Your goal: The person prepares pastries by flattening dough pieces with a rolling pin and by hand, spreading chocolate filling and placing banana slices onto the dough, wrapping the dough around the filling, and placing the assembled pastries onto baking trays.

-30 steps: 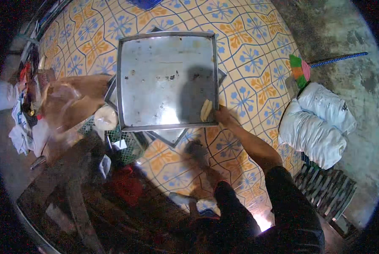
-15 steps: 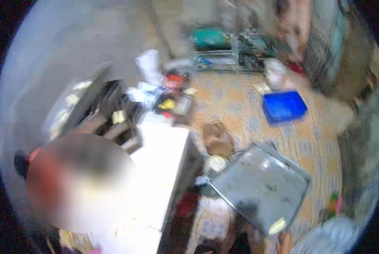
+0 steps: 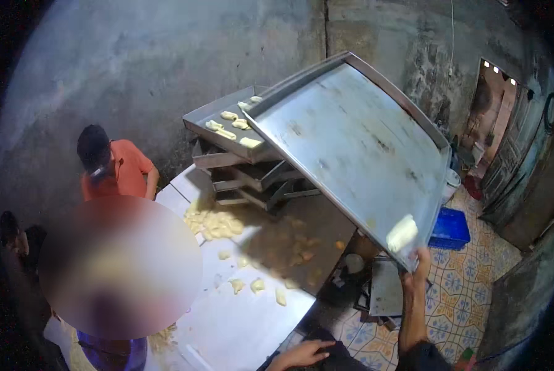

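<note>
A large grey metal baking tray [image 3: 357, 142] hangs tilted over the white work table [image 3: 246, 328]. My right hand [image 3: 418, 266] is closed on its near right corner. One pale dough piece [image 3: 402, 233] lies on the tray next to that hand. My left hand [image 3: 304, 353] is low, beside the table's near edge, its fingers stretched out and nothing in them. Behind the raised tray stands a stack of metal trays [image 3: 227, 142], partly covered by it. Several shaped dough pieces [image 3: 229, 115] sit in the top one.
Loose dough pieces [image 3: 218, 222] are scattered over the table, some in the tray's shadow. A person in an orange shirt [image 3: 127, 167] stands at the far left, near a blurred patch. Other metal trays [image 3: 386, 287] and a blue crate [image 3: 451, 229] are on the tiled floor at right.
The baking tray has come up and leftward from low over the floor to above the table, with the dough piece still on it. My view has shifted toward the table and wall.
</note>
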A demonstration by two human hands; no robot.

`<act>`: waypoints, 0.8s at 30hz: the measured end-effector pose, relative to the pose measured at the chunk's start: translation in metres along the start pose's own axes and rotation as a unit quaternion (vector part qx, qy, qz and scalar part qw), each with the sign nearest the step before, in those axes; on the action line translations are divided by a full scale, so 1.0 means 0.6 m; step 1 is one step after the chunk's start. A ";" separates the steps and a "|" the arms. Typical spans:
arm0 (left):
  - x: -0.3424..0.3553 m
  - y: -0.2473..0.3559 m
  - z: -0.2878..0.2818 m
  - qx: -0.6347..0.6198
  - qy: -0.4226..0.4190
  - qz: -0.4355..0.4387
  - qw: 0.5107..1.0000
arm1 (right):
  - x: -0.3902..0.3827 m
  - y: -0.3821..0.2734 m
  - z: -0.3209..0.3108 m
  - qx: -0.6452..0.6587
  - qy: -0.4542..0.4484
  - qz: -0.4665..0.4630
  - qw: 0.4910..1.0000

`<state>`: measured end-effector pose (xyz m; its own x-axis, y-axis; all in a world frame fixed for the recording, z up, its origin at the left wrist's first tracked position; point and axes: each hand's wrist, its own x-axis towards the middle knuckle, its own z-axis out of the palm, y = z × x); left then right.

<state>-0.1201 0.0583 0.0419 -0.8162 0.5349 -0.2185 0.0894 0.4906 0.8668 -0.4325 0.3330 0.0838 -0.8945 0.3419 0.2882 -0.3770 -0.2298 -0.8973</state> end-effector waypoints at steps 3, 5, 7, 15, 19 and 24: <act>-0.029 -0.001 -0.032 -0.029 0.100 -0.012 0.995 | 0.009 -0.233 0.353 0.190 -0.168 0.214 0.943; -0.049 0.019 -0.053 -0.033 0.160 -0.030 0.986 | 0.109 -0.198 0.493 0.244 -0.176 0.264 0.916; -0.071 0.011 -0.058 -0.068 0.201 -0.071 0.974 | 0.170 -0.142 0.634 0.249 -0.209 0.270 0.907; -0.121 -0.068 -0.035 -0.112 0.464 -0.218 0.851 | 0.302 -0.008 0.830 0.009 -0.364 0.226 0.904; -0.150 -0.096 -0.027 -0.115 0.587 -0.276 0.752 | 0.239 -0.092 0.814 -0.037 -0.420 0.203 0.884; -0.189 -0.116 -0.019 -0.064 0.699 -0.307 0.642 | 0.108 -0.054 0.681 0.032 -0.344 -0.015 0.938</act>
<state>-0.0402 -0.0443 0.0114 -0.3979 -0.9174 0.0026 -0.4691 0.2059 0.8588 -0.5766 -0.0099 0.2683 -0.8191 -0.3144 0.4798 -0.3979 -0.2911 -0.8700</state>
